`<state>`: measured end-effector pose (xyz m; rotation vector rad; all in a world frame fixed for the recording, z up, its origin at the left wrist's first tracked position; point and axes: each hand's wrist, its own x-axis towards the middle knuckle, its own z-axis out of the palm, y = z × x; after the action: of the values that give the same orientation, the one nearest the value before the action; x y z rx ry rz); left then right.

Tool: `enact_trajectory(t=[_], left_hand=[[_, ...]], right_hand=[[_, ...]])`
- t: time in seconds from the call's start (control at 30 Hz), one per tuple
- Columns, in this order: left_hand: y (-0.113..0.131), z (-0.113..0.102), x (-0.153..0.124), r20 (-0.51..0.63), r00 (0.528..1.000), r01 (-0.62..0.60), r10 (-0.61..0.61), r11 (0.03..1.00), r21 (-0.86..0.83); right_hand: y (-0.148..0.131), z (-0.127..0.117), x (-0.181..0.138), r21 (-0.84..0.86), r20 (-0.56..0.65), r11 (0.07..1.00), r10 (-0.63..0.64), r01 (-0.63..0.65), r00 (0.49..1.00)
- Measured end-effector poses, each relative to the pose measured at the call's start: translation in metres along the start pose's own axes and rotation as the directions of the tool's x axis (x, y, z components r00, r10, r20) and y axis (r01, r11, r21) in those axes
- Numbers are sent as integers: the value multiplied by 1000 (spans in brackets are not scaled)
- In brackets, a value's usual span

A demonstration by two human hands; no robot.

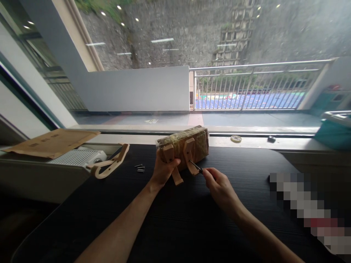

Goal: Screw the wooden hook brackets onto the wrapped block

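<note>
Black table [233,237] filled lower frame. Left hand [162,169] gripped taped block [179,145], frame centre; right hand [218,182] pinched thin dark tool [195,166], tip at wooden hook [187,153]. Block seemed stiff, probably light, slick-faced; ends looked best hold.

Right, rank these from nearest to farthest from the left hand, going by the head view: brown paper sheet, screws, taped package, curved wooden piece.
1. Taped package: in the left hand's grip.
2. Screws: on the dark table, just left of the hand.
3. Curved wooden piece: farther left, past the screws.
4. Brown paper sheet: at the far left.
</note>
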<state>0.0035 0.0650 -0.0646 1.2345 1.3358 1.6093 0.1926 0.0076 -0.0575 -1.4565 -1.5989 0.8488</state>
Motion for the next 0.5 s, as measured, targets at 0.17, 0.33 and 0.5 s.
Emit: enact_trajectory(t=[0.17,0.33,0.5], left_hand=[[-1,-1,1,-19,1000,10,-10,1000,-27],[-2,-1,1,-2,1000,12,-12,1000,-15],[2,0,0,35,999,13,-12,1000,-14]], right_hand=[[-6,-10,-7,-407,-18,898,-194,170,981],[-5,-8,-10,-587,72,694,-469,417,880],[4,2,-9,-265,-57,924,-301,276,952]])
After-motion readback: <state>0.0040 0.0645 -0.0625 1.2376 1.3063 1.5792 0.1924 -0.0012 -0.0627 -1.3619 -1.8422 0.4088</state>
